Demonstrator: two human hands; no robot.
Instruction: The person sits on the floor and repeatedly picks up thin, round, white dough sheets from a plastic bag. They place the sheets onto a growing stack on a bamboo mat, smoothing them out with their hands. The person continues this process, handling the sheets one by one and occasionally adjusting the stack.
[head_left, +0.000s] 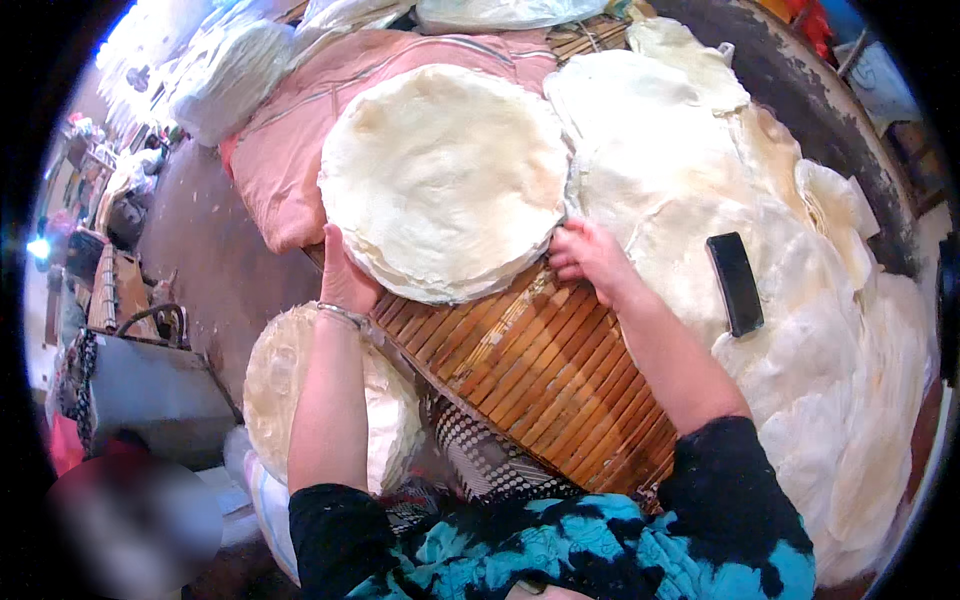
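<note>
A stack of thin, round, pale flatbread sheets (450, 180) lies before me, its far part on a pink cloth (281, 169) and its near edge over a slatted wooden board (540, 375). My left hand (349, 270), with a bangle at the wrist, holds the stack's near left rim; its thumb points up and the other fingers are hidden. At the near right rim, my right hand (585, 259) has its fingers curled against the edge, pinching it. Just right of the stack spreads a wide heap of similar pale sheets (675, 165).
A black phone-like object (735, 285) rests on the right-hand heap. Below my left forearm stands another round stack (277, 382). Plastic-wrapped bundles (232, 82) sit at the far left, and a grey metal box (157, 390) with a handle is on the left. A blurred shape (135, 525) is lower left.
</note>
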